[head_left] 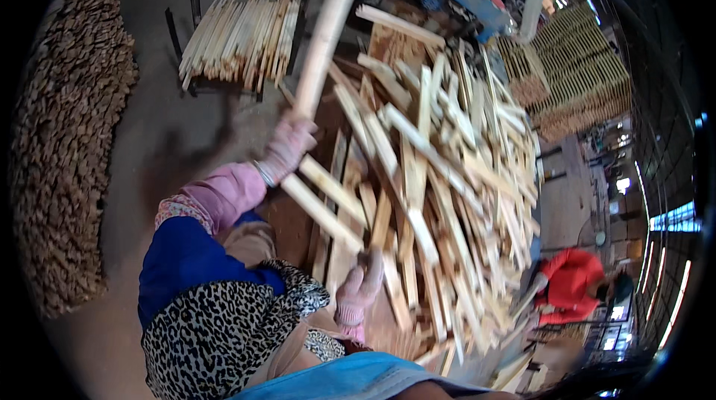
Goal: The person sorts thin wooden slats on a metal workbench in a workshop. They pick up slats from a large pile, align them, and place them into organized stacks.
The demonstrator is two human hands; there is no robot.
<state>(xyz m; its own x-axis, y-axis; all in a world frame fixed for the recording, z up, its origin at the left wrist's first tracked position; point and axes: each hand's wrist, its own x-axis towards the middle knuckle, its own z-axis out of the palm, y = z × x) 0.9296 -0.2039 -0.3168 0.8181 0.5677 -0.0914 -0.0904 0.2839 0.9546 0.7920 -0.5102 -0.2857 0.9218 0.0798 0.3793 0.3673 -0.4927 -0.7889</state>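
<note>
My left hand [289,148], in a pink glove with a pink sleeve, is closed round the lower end of a long pale wooden strip [328,30]. The strip rises, slightly blurred, past the top of the picture. My right hand [360,292], also gloved in pink, is at the near left side of a heap of wooden strips [447,176]. Its fingers point up, partly apart, by the ends of several strips; whether they touch them I cannot tell. Two pale strips [321,213] slant between my hands.
A rack of neatly laid strips [242,42] stands at the far left. A tall wall of stacked wood [67,139] runs along the left. Banded timber stacks [570,72] rise at the far right. A person in red [570,284] bends beside the heap at right.
</note>
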